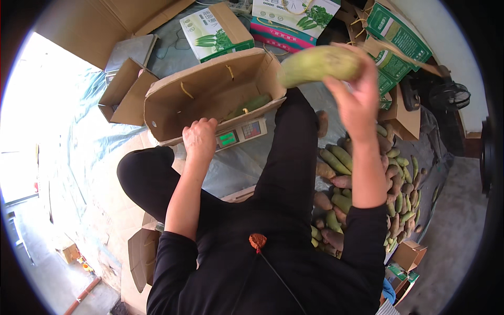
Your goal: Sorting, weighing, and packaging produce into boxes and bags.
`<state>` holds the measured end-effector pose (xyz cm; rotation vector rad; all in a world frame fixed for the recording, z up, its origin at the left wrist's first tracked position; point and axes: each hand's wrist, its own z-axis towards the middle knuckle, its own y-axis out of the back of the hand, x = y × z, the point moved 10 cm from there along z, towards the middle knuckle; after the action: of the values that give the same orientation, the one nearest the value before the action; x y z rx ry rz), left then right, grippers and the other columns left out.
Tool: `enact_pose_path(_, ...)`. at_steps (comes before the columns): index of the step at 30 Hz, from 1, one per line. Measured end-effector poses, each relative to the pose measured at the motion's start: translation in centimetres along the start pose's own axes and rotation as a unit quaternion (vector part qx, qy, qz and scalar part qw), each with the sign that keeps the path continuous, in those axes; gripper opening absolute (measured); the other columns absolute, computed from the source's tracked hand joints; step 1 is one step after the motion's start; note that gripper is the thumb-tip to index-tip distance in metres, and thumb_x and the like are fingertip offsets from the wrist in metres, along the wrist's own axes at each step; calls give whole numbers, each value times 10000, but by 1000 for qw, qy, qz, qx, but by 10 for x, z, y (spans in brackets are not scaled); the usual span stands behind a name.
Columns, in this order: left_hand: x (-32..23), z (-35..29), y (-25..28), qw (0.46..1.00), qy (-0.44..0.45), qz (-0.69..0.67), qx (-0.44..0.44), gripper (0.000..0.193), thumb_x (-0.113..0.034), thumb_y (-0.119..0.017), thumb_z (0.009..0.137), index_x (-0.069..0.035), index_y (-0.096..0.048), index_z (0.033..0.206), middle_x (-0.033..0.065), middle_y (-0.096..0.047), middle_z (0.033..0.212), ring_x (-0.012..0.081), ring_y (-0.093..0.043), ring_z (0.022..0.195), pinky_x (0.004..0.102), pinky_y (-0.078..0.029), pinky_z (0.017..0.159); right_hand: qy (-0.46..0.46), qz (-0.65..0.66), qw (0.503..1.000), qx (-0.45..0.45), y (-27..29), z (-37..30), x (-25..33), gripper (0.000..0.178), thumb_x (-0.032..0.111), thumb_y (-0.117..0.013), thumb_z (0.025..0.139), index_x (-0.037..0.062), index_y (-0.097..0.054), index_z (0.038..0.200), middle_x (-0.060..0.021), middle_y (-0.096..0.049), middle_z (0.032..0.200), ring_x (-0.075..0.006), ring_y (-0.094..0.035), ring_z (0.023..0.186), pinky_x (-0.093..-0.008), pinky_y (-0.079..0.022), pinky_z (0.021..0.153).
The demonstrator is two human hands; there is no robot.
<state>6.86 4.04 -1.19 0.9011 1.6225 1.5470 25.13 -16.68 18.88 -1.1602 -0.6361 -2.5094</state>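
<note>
My right hand (359, 100) is raised at the upper right, wrapped around one end of a large, pale green radish (312, 65). The radish is blurred by motion and points left toward the open carton. The long brown cardboard box (170, 107) stands before my knees, with yellow cord handles on its far wall. Over its near rim curl the fingers of my left hand (200, 137). A darker green radish (257, 104) lies inside at the right end. Under the box is a digital scale (242, 133) with a lit green display.
Many green and reddish radishes (341, 182) are heaped on the floor to my right. Printed cartons (212, 32) and a white-and-green box (294, 13) stand beyond the open box. A small open carton (128, 94) sits at its left. A black fan (449, 96) stands far right.
</note>
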Motion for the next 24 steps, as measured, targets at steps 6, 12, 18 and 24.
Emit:
enact_pose_path(6,-2,-1,4,1000,-22,-16,7,99,-54,-558,726,-119,-608,781,39,-610,783,227,-619,818,379,-463,663,121,-145,966,177,-145,13,-19,460,87,-690,688,96,-510,1111,-94,-575,1069,-324,-552,940,-372,-467,848)
enact_pose_path(12,-4,3,3,999,-35,-13,-2,77,-84,-562,726,-145,-600,753,31,-591,757,210,-614,785,365,-458,646,147,-313,810,473,-270,-37,-118,279,100,-554,789,105,-533,1067,-97,-590,1040,-311,-558,972,-391,-475,826)
enact_pose_path(18,0,2,5,999,-28,-41,0,54,-107,-578,705,-148,-592,738,22,-570,735,199,-597,756,346,-444,639,109,-339,720,596,-339,-75,-188,225,148,-487,835,114,-607,1023,-110,-632,1008,-313,-563,1010,-399,-476,838)
enact_pose_path(24,2,7,4,994,-35,-103,19,90,-67,-557,694,-134,-592,743,31,-558,743,213,-576,770,348,-439,679,14,-400,631,664,-358,-91,-253,283,139,-423,877,91,-606,1088,-140,-631,1072,-317,-602,1013,-421,-485,838)
